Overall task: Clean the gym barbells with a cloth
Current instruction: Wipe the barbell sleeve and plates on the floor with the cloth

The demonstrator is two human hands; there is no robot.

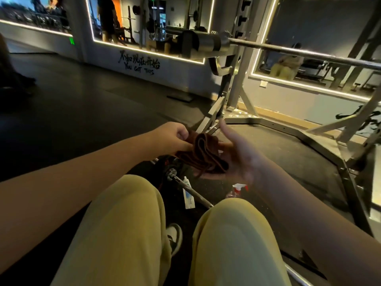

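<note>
1. Where the arms meet at frame centre, the left hand [173, 137] pinches the folded brown cloth [203, 154], fingers curled on its edge.
2. The right hand [237, 159] lies palm-up beneath it, fingers relaxed.
3. Upper right, a barbell [299, 51] rests on the rack [233, 83].

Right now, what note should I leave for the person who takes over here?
Left hand pinches the brown cloth at its edge; right hand lies open, palm up, under it.
The racked barbell is up on the right; the floor barbell lies between the knees, beside a white tube and a spray bottle.
Done: cloth in hand. Left: wipe both bars.
</note>
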